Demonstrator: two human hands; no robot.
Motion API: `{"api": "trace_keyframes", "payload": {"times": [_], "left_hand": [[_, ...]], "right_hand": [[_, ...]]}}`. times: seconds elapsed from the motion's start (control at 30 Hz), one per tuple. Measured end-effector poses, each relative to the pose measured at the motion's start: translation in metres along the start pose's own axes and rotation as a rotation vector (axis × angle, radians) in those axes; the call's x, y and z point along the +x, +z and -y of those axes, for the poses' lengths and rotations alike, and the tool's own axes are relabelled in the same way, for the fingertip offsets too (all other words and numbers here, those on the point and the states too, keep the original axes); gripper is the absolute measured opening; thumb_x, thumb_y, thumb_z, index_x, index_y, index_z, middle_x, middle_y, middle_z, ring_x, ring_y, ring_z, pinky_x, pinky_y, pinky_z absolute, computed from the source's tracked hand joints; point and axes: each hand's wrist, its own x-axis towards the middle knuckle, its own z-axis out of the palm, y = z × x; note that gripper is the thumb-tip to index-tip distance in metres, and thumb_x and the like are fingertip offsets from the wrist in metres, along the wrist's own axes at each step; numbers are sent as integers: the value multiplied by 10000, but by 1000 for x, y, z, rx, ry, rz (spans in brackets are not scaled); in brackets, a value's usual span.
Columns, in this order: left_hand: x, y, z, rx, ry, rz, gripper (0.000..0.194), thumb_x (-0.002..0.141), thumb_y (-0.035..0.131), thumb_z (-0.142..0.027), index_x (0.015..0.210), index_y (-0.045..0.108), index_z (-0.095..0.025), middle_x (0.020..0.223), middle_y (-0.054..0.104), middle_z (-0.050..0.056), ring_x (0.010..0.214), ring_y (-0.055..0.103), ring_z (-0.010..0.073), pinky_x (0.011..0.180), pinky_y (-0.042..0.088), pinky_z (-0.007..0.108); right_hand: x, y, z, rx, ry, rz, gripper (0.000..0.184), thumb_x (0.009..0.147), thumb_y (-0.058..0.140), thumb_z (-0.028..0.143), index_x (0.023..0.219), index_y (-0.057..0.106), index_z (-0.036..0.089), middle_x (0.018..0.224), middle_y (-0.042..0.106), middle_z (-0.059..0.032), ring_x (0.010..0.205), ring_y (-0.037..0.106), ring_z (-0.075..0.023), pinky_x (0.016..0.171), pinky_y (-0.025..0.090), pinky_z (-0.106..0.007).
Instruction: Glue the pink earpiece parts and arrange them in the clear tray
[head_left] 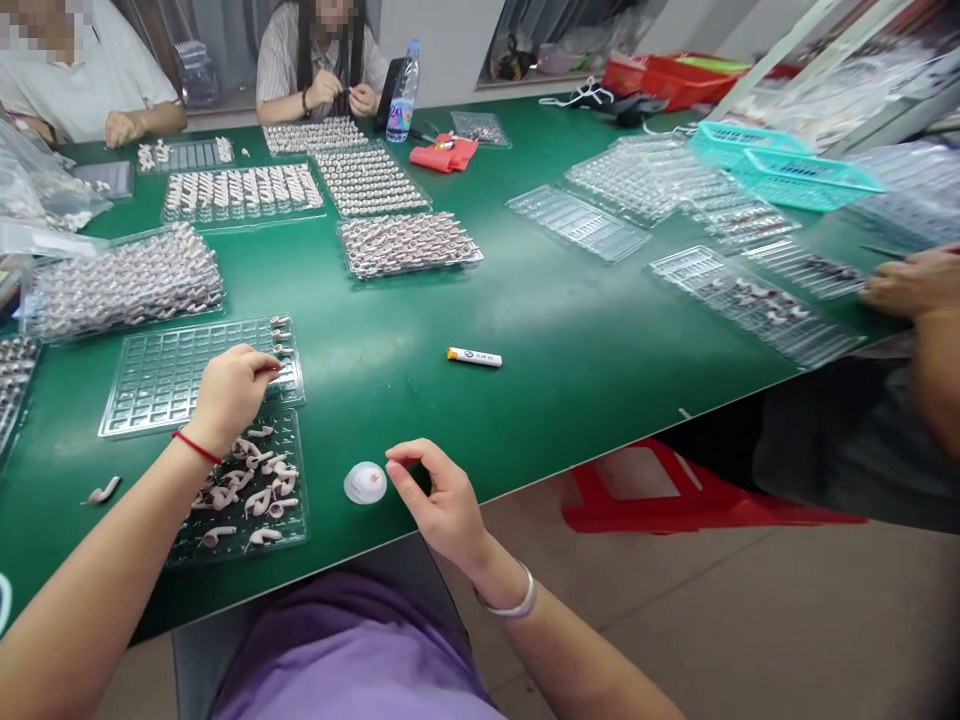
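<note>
My left hand [236, 392] is closed in a pinch at the right column of a clear compartment tray [172, 370]. A small pale curved part [277, 368], mostly hidden, shows at its fingertips. Similar parts [281, 335] sit in the slots just above. Below that wrist, a second clear tray [298, 500] holds several loose curved parts [259, 500] with thin wires. My right hand [442, 500] hovers by the table edge, thumb and index tips pinched together; anything between them is too small to make out. Beside it stands a small translucent white dish [365, 483].
A white marker-like tube [475, 357] lies mid-table. One loose part [103, 490] is at left. Filled trays [124, 285] are stacked behind. Two people sit across; another person's hand [919, 285] is at right near clear trays [757, 300]. A red stool [600, 500] stands below.
</note>
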Motion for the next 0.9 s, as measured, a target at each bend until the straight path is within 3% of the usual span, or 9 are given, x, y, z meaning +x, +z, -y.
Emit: {"api": "trace_keyframes", "payload": {"times": [0.13,0.23,0.4,0.47,0.57,0.67,0.8,0.9], "left_hand": [[17,16,3,31,22,68,243,839,531,-241,867,764,-179,895,717,92,831,640,235,764,470,324],[19,17,2,44,30,101,241,837,539,-266,863,767,-192,896,711,86,840,634,233,760,468,321],[8,-4,-4,63,-4,91,264,851,561,-355,913,757,-190,915,689,88,785,623,212,728,452,316],[-4,-15,-9,78,-21,112,257,840,584,-398,811,746,-201,791,689,66,703,610,205,665,427,311],[-23,-23,-18,182,-95,244,317,785,643,-488,633,677,-211,602,653,48,604,592,221,554,351,300],[-37,-23,-22,268,-153,322,330,738,692,-481,566,629,-207,625,673,72,620,613,258,528,314,297],[-48,-24,-23,238,-150,296,257,801,628,-423,660,662,-210,696,714,65,648,641,254,553,364,301],[-67,-28,-28,-25,-214,242,234,824,598,-439,815,681,-221,691,725,22,621,659,210,599,446,289]], "right_hand": [[-1,-2,-1,24,-2,43,109,883,584,201,991,602,203,859,653,-31,766,630,-153,716,539,-300],[-1,-3,-2,30,-11,51,134,867,595,191,999,590,211,867,646,-30,772,626,-157,723,544,-309],[0,-8,1,18,-29,200,397,824,586,148,1208,520,225,1077,633,-81,970,618,-204,861,533,-377],[1,-11,5,4,-31,325,554,805,550,110,1332,429,229,1220,598,-107,1111,586,-225,949,495,-414],[3,-11,13,-67,-45,453,672,789,597,141,1406,347,234,1345,548,-126,1244,522,-262,1014,447,-461],[4,-3,16,-145,-78,452,605,802,682,228,1347,419,227,1295,599,-130,1213,550,-289,998,435,-494],[5,9,13,-97,-62,369,368,842,659,245,1188,539,214,1107,682,-91,1035,629,-252,921,464,-434],[5,13,17,17,21,341,353,841,625,253,1185,554,212,1038,655,-67,903,619,-205,802,499,-342]]}}
